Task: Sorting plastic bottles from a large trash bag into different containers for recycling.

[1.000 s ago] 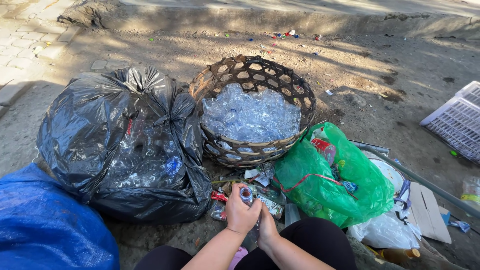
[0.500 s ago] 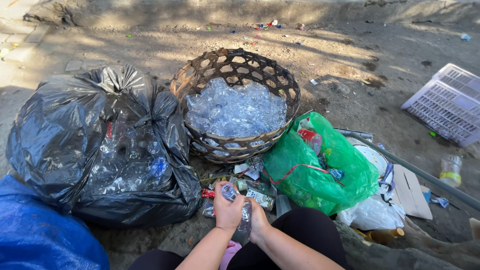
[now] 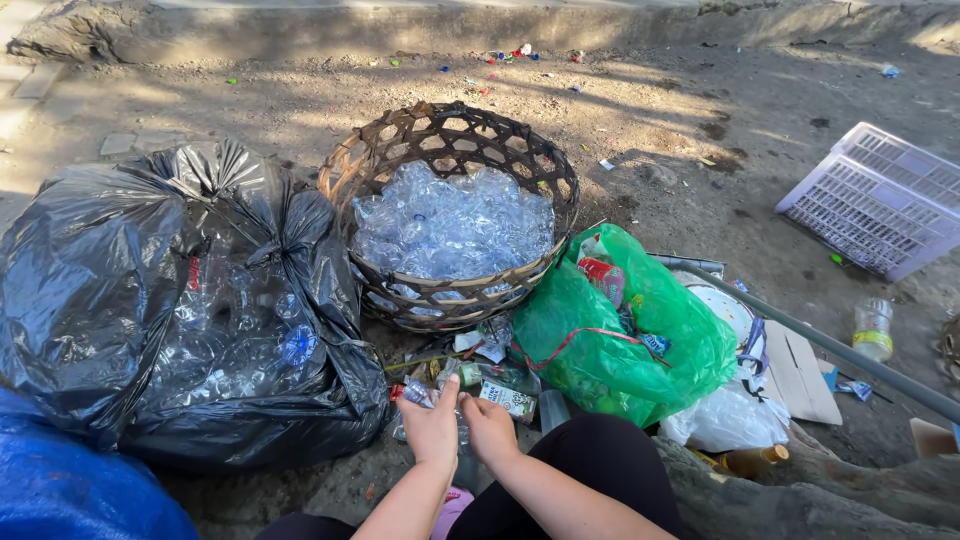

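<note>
Clear crushed plastic fills the scene, and down at the bottom both hands are in among it. The left hand (image 3: 432,428) is curled around a small clear plastic bottle (image 3: 421,394) with a scrap of red on it, fingers closed over its body, right at the edge of the litter pile (image 3: 490,375) on the ground. The right hand (image 3: 490,428) sits just beside it, touching the left, fingers bent down toward the same bottle; whether it actually grips anything, I cannot tell from here.

Just beyond the hands stands the woven basket (image 3: 545,185), dark brown open weave, heaped with clear bottles (image 3: 450,225). To the left, touching the basket's side, slumps a big black rubbish bag (image 3: 110,300), torn open enough to show more bottles inside. A blue bag (image 3: 70,490) pokes in at the bottom left corner. On the right of the pile lies a green plastic bag (image 3: 620,350), stuffed full, a red cord across it. Farther right, well apart on the dirt, a white slatted crate (image 3: 880,200) lies tilted, and a lone bottle with yellowish liquid (image 3: 873,328) stands near a grey pole (image 3: 850,355).
</note>
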